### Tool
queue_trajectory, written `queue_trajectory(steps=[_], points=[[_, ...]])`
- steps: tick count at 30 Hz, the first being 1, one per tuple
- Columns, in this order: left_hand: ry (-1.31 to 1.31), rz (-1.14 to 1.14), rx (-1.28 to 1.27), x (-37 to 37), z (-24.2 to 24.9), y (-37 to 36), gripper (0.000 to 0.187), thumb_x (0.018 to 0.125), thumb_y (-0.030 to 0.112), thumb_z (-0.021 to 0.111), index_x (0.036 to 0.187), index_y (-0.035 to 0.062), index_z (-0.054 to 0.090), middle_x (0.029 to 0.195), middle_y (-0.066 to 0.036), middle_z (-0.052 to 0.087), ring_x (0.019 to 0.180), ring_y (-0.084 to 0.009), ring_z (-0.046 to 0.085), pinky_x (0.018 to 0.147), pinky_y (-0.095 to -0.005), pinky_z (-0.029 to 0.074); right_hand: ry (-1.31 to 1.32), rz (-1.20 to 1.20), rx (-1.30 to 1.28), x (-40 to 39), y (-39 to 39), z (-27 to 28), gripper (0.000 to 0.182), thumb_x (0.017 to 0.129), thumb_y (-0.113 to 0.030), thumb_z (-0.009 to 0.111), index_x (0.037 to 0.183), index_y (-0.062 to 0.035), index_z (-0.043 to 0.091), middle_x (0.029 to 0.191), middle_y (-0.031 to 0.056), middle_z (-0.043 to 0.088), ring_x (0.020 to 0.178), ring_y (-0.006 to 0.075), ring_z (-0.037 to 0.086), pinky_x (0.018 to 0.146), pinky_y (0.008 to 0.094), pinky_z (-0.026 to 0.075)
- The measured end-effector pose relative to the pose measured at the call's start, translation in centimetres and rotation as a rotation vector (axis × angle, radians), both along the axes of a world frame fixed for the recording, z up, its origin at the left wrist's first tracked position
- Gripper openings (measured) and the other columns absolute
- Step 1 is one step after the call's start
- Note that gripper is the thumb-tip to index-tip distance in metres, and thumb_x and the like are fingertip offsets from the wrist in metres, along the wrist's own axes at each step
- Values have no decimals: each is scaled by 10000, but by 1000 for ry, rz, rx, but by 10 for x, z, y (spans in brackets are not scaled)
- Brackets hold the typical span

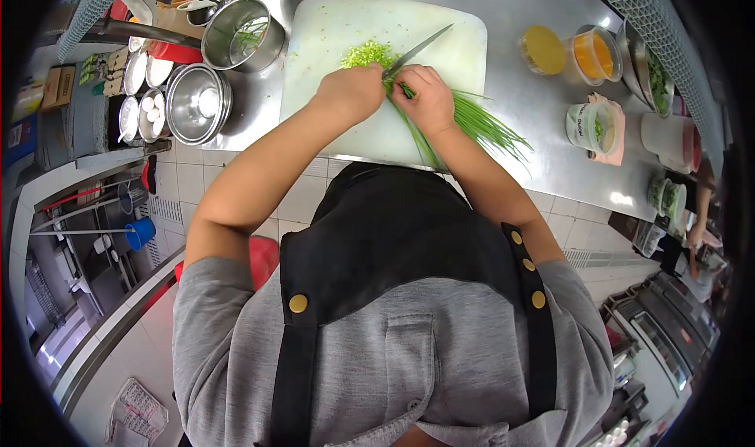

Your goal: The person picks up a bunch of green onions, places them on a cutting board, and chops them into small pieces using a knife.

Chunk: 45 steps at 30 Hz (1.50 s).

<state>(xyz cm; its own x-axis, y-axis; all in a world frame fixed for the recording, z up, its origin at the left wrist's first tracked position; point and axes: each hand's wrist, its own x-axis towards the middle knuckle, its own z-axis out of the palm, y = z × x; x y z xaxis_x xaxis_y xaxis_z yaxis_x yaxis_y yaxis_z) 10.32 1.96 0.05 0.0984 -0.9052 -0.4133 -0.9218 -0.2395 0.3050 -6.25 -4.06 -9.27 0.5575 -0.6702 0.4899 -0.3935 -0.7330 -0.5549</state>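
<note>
My left hand (pixel 350 95) is closed around the handle of a knife (pixel 421 47), whose blade points up and to the right over a white cutting board (pixel 318 34). Beside it, my right hand (pixel 423 99) has its fingers curled on a bunch of long green stalks (pixel 487 128). The stalks fan out to the right past the board's edge, and some hang toward its front edge. Finely chopped green pieces (pixel 368 54) lie in a small pile behind my left hand, left of the blade.
Left of the board are a metal pot (pixel 244 34) and stacked steel bowls (pixel 197 105). On the right stand a yellow-lidded container (pixel 543 50), an orange-filled tub (pixel 594 55) and a white cup (pixel 586 126). At the far right, another person's arm (pixel 701 203) shows.
</note>
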Motion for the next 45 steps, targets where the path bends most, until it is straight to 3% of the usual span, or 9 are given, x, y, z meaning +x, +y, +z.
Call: queue_trajectory(steps=[4,10,18,23,26,31,34,41,45], points=[[-43,-43,8,0,4,15,215,944,188,544,1045,8,606,925,-263,734,888,-428,729,821,-532,566,21,-13,20,0,1,-3,176,733,-70,793,859,-126,682,997,12,715,964,235,677,799,362,570],[-55,25,-68,-11,-46,11,198,958,177,532,1035,6,597,905,-247,738,856,-419,734,775,-533,576,8,4,34,0,0,-2,173,732,-62,788,852,-125,680,996,9,712,955,240,674,790,366,569],[-1,7,90,-4,9,9,239,965,209,543,1050,-4,610,966,-231,745,944,-405,729,841,-515,569,7,-7,10,-1,1,-2,172,731,-59,785,847,-121,675,990,15,705,944,247,669,786,371,568],[-36,13,-26,-7,-32,20,197,957,182,541,1027,5,590,901,-243,738,861,-416,734,772,-522,581,14,-4,18,-2,1,-2,162,738,-63,781,848,-122,677,985,13,705,946,244,672,782,371,569],[-41,44,-81,-15,-45,17,187,952,175,560,1037,8,570,873,-244,735,834,-409,739,735,-518,588,7,10,13,-2,0,-1,166,743,-83,783,873,-114,686,998,28,706,965,255,673,808,377,569],[-24,7,-97,-10,-48,17,198,957,185,569,1051,11,562,846,-221,738,812,-400,740,726,-509,585,176,124,43,-12,13,18,340,762,-134,795,1081,-97,681,1221,80,647,1141,291,618,936,384,541],[-7,7,-124,-9,-52,18,208,964,194,558,1068,14,564,836,-221,736,798,-407,736,726,-519,582,209,143,-10,-16,19,12,393,781,-132,798,1151,-98,671,1262,84,618,1191,292,594,966,390,531],[-59,89,-122,12,-41,19,201,961,163,522,1068,8,592,865,-234,746,814,-407,747,742,-515,593,218,136,33,-19,15,2,359,823,-104,765,1167,-90,662,1228,71,608,1161,285,604,976,398,532],[-58,73,-171,4,-48,22,184,949,146,537,1047,-1,588,827,-235,741,778,-411,745,713,-516,596,173,93,36,-16,14,6,449,811,-121,777,1231,-102,618,1219,78,603,1157,296,607,975,409,530]])
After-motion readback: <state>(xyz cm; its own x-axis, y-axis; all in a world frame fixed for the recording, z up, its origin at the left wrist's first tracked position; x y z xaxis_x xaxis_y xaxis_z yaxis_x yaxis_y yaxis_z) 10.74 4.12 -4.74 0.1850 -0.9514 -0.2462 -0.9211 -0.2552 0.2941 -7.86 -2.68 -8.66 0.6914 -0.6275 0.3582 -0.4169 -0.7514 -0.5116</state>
